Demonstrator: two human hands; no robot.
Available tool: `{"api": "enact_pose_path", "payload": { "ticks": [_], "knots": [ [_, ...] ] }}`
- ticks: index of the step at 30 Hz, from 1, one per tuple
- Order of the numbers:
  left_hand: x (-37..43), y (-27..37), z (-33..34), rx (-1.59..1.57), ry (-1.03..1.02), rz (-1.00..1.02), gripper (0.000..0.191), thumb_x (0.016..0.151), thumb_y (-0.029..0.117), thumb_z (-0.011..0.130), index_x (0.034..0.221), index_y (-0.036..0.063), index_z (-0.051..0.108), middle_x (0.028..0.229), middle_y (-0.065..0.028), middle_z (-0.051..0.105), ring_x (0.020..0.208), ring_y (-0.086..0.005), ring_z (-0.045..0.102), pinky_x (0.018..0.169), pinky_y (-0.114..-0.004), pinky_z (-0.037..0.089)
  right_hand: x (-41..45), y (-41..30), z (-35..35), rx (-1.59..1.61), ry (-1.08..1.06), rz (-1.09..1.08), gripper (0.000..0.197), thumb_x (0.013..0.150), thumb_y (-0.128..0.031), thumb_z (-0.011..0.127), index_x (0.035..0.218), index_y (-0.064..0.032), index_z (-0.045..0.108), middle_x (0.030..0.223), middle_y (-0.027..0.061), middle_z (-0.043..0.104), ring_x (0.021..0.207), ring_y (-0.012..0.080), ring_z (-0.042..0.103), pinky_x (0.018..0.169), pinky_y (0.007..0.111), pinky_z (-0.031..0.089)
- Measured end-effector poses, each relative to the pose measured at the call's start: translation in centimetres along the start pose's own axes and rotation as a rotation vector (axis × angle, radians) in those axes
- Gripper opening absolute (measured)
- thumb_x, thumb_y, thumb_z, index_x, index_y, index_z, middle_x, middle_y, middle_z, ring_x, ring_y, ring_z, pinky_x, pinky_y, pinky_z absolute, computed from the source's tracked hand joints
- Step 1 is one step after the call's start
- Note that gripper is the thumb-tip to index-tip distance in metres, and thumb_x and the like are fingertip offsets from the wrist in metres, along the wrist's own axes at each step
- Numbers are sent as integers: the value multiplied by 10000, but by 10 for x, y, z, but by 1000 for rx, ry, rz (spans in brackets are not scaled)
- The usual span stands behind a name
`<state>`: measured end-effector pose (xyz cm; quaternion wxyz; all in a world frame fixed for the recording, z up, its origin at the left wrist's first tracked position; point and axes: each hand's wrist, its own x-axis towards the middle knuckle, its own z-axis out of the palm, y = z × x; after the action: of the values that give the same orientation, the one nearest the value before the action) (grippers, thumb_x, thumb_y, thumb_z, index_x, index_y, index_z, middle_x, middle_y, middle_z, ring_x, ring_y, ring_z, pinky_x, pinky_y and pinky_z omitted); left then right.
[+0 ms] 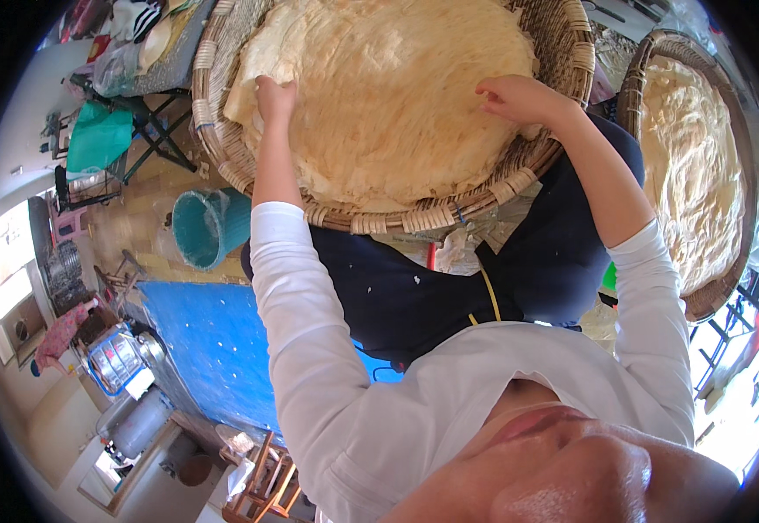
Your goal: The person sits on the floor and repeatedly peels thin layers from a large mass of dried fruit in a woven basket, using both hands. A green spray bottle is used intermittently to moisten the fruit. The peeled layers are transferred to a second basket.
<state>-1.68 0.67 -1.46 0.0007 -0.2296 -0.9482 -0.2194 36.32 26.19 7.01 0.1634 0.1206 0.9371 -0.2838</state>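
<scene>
A wide, soft, pale yellow sheet, whose material I cannot settle, [392,98] lies in a round woven basket [370,221] before me. At its left edge my left hand [276,98] has its fingers pressed into or round a fold; the fingertips are partly hidden. My right hand [513,98] is over the right part of the sheet, thumb and fingers curled with a small gap between them. Whether its fingertips touch the sheet is unclear.
A second woven basket [742,261] with similar pale material stands at the right. A teal plastic bucket [206,229] and a cluttered table [177,62] are at the left. A blue surface [209,340] lies beyond my left arm. Another person [62,333] is in the far left background.
</scene>
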Motion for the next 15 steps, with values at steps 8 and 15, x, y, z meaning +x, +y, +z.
{"api": "enact_pose_path", "payload": {
  "ticks": [8, 15],
  "knots": [
    [12, 9, -3, 271, 64, 295, 357, 797, 187, 690, 1096, 11, 607, 1160, -214, 616, 1080, -391, 576, 912, -446, 492, 2, -4, 1, -49, -31, 26, 387, 924, -246, 577, 1255, -46, 588, 1052, 169, 679, 991, 332, 640, 849, 416, 502],
    [30, 16, 11, 303, 6, 179, 350, 785, 240, 715, 1088, 72, 663, 1161, -153, 620, 1095, -362, 561, 915, -452, 491, 0, -8, -3, -60, -36, 17, 396, 911, -246, 596, 1256, -51, 591, 1029, 150, 680, 972, 333, 638, 825, 419, 504]
  ]
}}
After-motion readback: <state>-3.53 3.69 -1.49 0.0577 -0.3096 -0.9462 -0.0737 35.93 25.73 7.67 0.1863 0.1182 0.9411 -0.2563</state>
